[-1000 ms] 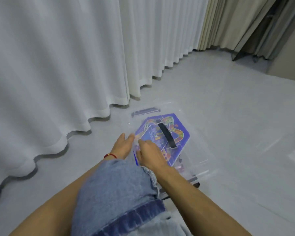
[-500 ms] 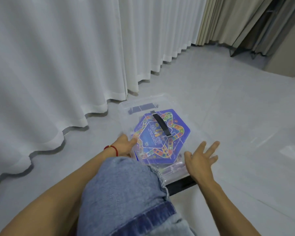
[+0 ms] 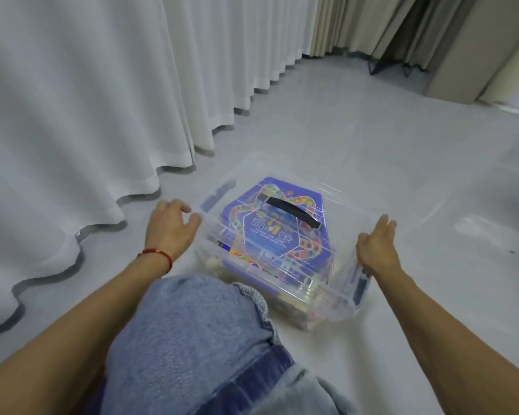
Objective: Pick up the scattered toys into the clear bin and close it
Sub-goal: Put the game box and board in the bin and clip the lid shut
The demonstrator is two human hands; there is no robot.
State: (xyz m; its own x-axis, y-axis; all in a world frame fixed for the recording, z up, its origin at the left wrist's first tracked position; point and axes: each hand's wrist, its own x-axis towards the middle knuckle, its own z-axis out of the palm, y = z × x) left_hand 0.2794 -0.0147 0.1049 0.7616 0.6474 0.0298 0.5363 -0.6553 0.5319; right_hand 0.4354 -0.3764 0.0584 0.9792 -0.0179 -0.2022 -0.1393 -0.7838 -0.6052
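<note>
Knee [image 3: 192, 333]: denim-clad, lying nearest, just short of the bin. Bin [image 3: 336, 307]: clear, sitting on the floor [image 3: 402, 163], lid on, blue box [image 3: 270, 232] with black handle showing through. Left hand [image 3: 170, 227]: grip loosely curled, resting at the bin's left edge. Right hand [image 3: 376, 247]: grip apart, fingers straight, touching the right edge. Curtain [image 3: 87, 100]: hanging just beyond left; bare floor lying right and beyond.

Small toys under the blue game box [image 3: 274, 232] in the clear bin [image 3: 339, 298] blur through its wall, lower centre. Both forearms are cut by the bottom edge.
</note>
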